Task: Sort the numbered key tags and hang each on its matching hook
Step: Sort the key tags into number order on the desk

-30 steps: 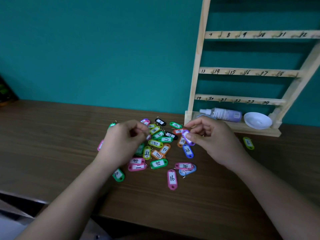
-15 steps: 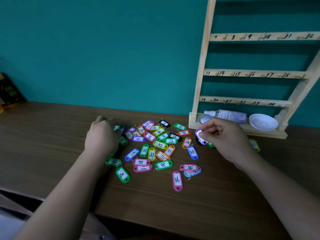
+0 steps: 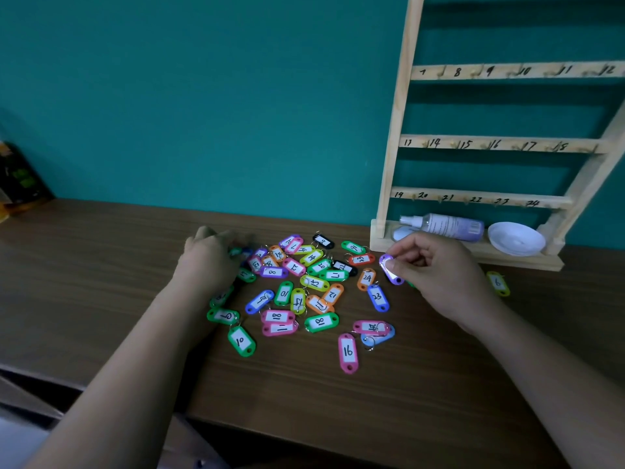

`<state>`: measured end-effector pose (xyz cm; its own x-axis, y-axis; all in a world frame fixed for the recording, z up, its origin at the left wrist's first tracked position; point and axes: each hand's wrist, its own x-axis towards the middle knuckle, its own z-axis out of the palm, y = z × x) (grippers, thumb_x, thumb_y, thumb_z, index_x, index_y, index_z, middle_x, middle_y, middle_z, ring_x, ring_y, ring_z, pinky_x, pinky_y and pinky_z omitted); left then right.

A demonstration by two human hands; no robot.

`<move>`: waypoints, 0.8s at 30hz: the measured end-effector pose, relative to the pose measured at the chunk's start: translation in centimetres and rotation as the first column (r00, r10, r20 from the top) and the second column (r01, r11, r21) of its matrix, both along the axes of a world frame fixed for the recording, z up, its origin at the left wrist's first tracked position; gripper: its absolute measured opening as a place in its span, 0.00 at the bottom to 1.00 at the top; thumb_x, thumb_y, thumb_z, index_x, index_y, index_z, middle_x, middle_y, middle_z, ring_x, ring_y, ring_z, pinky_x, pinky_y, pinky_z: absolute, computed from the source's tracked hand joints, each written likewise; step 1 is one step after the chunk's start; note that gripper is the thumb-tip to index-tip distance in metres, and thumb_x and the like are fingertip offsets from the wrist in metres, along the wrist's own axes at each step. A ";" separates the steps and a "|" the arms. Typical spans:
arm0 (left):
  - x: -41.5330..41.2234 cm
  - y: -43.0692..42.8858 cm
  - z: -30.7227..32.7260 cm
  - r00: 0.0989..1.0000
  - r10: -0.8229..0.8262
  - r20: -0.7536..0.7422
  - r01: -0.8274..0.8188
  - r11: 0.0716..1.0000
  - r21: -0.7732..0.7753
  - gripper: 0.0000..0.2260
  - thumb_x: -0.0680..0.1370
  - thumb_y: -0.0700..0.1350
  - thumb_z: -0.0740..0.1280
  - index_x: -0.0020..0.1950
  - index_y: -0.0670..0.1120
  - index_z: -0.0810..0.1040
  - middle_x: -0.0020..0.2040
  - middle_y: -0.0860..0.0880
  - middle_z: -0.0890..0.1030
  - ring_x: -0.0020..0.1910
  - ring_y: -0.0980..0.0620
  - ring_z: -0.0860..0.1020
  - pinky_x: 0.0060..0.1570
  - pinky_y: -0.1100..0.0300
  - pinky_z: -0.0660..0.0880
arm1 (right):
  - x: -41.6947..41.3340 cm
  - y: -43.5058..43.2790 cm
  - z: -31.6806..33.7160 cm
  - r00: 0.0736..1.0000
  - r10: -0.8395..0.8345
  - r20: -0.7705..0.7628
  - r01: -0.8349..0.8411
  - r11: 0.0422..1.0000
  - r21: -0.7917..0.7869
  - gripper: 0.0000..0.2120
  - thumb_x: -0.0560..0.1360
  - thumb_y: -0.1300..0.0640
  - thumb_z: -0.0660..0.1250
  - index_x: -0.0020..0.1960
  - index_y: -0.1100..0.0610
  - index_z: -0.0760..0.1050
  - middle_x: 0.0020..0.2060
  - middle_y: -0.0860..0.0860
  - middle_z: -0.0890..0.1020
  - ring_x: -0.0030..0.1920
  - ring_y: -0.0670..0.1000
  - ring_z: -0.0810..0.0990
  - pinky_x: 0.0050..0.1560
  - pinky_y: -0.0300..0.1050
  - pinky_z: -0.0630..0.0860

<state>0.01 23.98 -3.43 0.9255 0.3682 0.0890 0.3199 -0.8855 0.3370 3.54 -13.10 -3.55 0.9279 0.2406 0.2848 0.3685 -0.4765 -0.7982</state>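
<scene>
Right hand (image 3: 439,275): thumb and forefinger pinch the purple tag (image 3: 389,270) and hold it just off the table (image 3: 406,401); the other fingers are curled in behind.
Left hand (image 3: 208,262): lies palm down on the pile's outer edge, on the side away from the right hand. Its fingertips are blurred, so I cannot tell whether they grip a tag or only rest there.
Purple tag: sticks out of the right hand's fingertips toward the left hand. Its long axis is tilted, the upper end leaning toward the left hand. Glare whitens its label, so the number is unreadable.
Pile of tags (image 3: 304,282): spread between the two hands, nearer the left; one yellow-green tag (image 3: 498,283) marked 6 lies alone beyond the right hand's outer side.
Rack (image 3: 392,157): stands up and beyond the right hand, well apart from the left; its lowest rail (image 3: 473,199) hangs just above the right knuckles.
Deciding relation: the hooks lie above and forward of the right hand alone, so that hand is likely the one to lift the tag, once its number is read.
Progress: no tag hangs on any visible hook; sorting looks barely begun.
</scene>
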 end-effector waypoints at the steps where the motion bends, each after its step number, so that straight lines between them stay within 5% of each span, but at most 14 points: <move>1: 0.0 -0.1 0.1 1.000 0.006 -0.004 -0.006 1.000 0.014 0.15 0.82 0.54 0.69 0.69 0.60 0.78 0.67 0.47 0.70 0.69 0.41 0.70 0.65 0.44 0.74 | 0.0 0.0 0.0 1.000 0.002 0.001 -0.002 1.000 -0.003 0.06 0.76 0.56 0.80 0.49 0.46 0.85 0.41 0.42 0.87 0.43 0.43 0.86 0.49 0.49 0.83; 13: 0.0 -0.3 0.1 0.999 0.004 0.036 -0.004 1.000 0.014 0.09 0.80 0.56 0.71 0.59 0.57 0.82 0.66 0.49 0.71 0.69 0.43 0.67 0.64 0.45 0.69 | -0.3 0.2 0.1 1.000 0.004 0.007 -0.003 0.999 -0.032 0.06 0.77 0.56 0.79 0.49 0.46 0.85 0.40 0.41 0.87 0.43 0.42 0.84 0.46 0.43 0.78; 24: -0.3 -0.4 0.5 1.000 -0.013 0.000 0.013 0.999 0.033 0.10 0.79 0.58 0.72 0.59 0.58 0.81 0.67 0.50 0.70 0.69 0.44 0.67 0.64 0.45 0.69 | -0.5 0.3 0.3 1.000 0.000 0.019 0.001 0.998 -0.057 0.07 0.77 0.56 0.79 0.49 0.45 0.85 0.40 0.39 0.86 0.43 0.39 0.84 0.44 0.40 0.76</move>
